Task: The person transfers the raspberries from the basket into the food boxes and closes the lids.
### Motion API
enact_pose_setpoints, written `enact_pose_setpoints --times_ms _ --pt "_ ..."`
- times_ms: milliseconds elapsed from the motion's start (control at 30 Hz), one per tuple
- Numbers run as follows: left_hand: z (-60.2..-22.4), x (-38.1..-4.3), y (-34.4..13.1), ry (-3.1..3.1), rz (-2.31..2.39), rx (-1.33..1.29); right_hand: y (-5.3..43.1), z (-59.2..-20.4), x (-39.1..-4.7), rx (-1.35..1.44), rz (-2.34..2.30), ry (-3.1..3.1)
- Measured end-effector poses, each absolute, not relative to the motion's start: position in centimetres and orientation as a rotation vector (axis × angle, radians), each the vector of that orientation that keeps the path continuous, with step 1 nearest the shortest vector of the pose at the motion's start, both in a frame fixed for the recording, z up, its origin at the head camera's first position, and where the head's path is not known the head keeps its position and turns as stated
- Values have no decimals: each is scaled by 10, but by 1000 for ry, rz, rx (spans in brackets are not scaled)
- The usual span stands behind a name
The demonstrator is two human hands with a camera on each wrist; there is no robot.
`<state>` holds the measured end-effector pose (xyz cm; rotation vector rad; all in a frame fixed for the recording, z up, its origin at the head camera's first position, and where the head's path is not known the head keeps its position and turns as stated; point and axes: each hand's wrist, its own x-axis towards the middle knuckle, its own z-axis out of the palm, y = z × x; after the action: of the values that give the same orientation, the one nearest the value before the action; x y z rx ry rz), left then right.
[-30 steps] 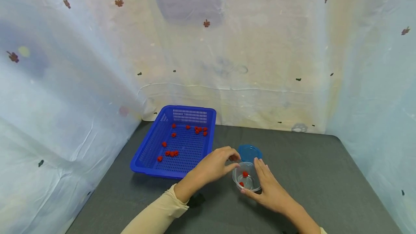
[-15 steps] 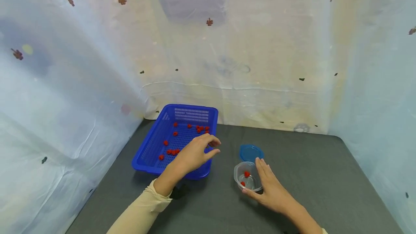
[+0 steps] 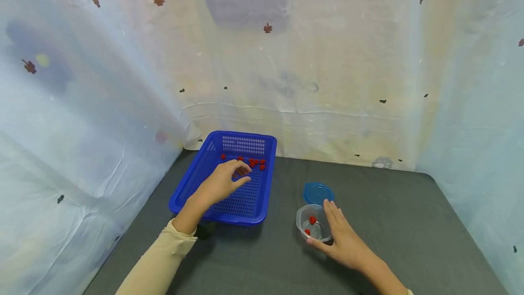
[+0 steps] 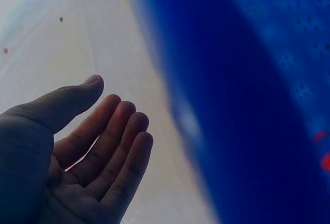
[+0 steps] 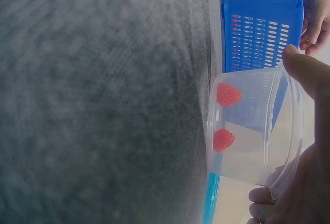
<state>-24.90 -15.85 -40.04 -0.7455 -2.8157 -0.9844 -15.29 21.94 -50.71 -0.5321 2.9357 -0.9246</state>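
Observation:
My left hand [image 3: 223,183] hovers over the blue perforated basket [image 3: 272,158], fingers loosely bent and thumb apart. Its palm is bare in the left wrist view, where the left hand [image 4: 98,157] appears beside the basket's blurred rim. Several red raspberries [image 3: 256,162] lie toward the basket's far side; others are hidden behind the hand and forearm. With thumb and fingers on opposite sides of its rim, my right hand [image 3: 345,242] holds a clear plastic container [image 3: 301,215]. Two raspberries [image 5: 228,95] rest on the bottom of that container.
A blue lid [image 3: 318,192] lies on the dark grey table [image 3: 380,213] just behind the container. Patterned curtain sheeting [image 3: 327,81] hangs along the back and both sides of the table.
My left hand has moved left from beside the container, crossing the basket's right rim to over its middle. The right hand stays on the container, with the same two raspberries inside.

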Motion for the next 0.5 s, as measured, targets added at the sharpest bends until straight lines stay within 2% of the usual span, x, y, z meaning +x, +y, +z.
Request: enact_pose_setpoints --times_ms 500 --pt "-426 -267 -197 -2915 -927 -679 219 -509 -154 -530 -904 2943"
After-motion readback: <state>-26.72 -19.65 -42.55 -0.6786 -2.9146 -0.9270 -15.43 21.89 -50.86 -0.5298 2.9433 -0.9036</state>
